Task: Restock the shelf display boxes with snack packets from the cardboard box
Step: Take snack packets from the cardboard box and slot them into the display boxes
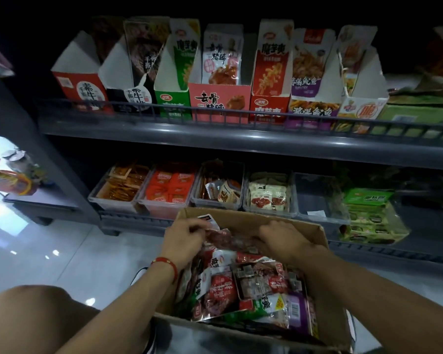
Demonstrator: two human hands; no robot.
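- Step in hand: picking packets out of the cardboard box (315, 232), which sits on the floor below the shelf.
- Both hands are in the box: the left hand (187, 237) and the right hand (279, 237) both pinch a dark red packet (225, 238).
- Next, I think, lift it to the matching display box (82, 83) above.

A snack shop aisle: display boxes (219, 98) line a railed shelf (241, 139) (clear bins (164, 200) of packets below).
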